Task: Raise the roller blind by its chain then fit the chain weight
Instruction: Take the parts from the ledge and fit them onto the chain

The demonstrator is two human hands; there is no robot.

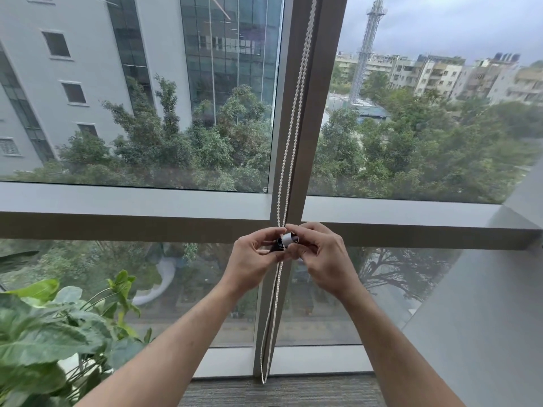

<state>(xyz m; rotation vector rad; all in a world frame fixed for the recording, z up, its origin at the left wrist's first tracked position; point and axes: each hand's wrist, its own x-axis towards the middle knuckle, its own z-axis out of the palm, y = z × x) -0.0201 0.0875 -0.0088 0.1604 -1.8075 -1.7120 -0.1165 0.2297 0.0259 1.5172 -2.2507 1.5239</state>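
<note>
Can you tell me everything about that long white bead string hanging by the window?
The chain is a white beaded loop, probably plastic. Two strands hang close together along the grey window post, pass between the left hand and right hand, then drop to a loop end near the carpet. Both hands pinch a small black-and-white weight against it.

The bead chain (pixel 295 113) hangs before the window mullion (pixel 311 113), its loop reaching the carpet (pixel 293 392). A potted plant (pixel 53 333) stands to its left.
</note>
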